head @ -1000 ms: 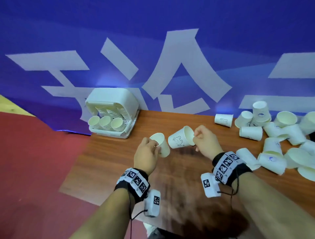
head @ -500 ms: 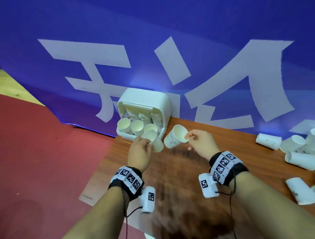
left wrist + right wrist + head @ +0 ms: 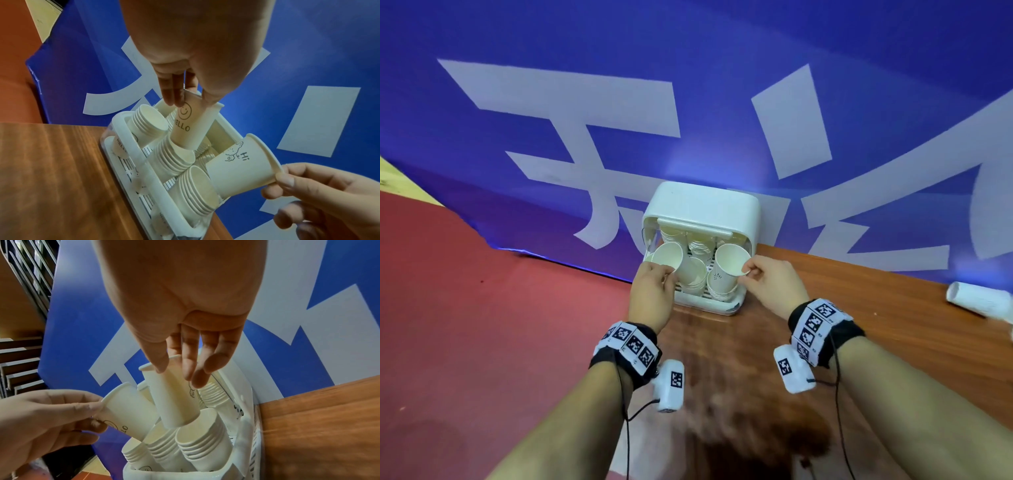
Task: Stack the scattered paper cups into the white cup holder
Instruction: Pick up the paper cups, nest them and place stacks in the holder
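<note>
As both hands have swung from mid-counter to the white cup holder (image 3: 702, 209) | left hand (image 3: 652, 294) grips HELLO cup (image 3: 188, 125), right hand (image 3: 774, 286) pinches Hi cup (image 3: 242, 164) | both poised over stacks, nesting imminent.

The right hand (image 3: 185, 305) pinches a paper cup (image 3: 174, 395) at its rim, base lowered toward the stacked cups (image 3: 197, 441) in the white cup holder (image 3: 246, 434). The left hand (image 3: 41, 426) holds a second cup (image 3: 125, 412) beside it.
</note>
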The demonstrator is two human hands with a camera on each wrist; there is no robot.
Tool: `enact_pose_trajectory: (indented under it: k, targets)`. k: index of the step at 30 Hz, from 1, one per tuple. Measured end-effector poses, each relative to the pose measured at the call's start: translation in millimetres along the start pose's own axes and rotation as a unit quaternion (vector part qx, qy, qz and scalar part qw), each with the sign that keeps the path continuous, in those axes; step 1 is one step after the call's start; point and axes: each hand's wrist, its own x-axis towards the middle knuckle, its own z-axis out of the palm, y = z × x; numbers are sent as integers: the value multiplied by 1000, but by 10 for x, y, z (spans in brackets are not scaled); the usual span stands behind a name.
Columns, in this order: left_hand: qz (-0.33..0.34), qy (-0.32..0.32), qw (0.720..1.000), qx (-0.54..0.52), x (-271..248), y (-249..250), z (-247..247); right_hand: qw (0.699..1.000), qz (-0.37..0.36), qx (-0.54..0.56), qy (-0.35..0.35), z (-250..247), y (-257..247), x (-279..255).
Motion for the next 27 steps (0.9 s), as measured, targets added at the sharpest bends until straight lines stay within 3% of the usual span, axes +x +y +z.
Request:
enact_pose_trajectory:
  k: [10, 16, 21, 27]
  targets:
    - [30, -72, 997, -10, 279, -248, 323, 995, -3, -92, -30, 302, 122, 230]
    - [69, -125, 987, 68, 361, -294, 502, 987, 7, -135, -82, 450, 197, 314]
    - [64, -158, 979, 111, 363, -322, 576, 978, 10, -163, -128, 576, 257, 337]
    - [55, -178, 975, 123, 390, -314, 578, 981, 13, -149, -124, 638, 295, 328]
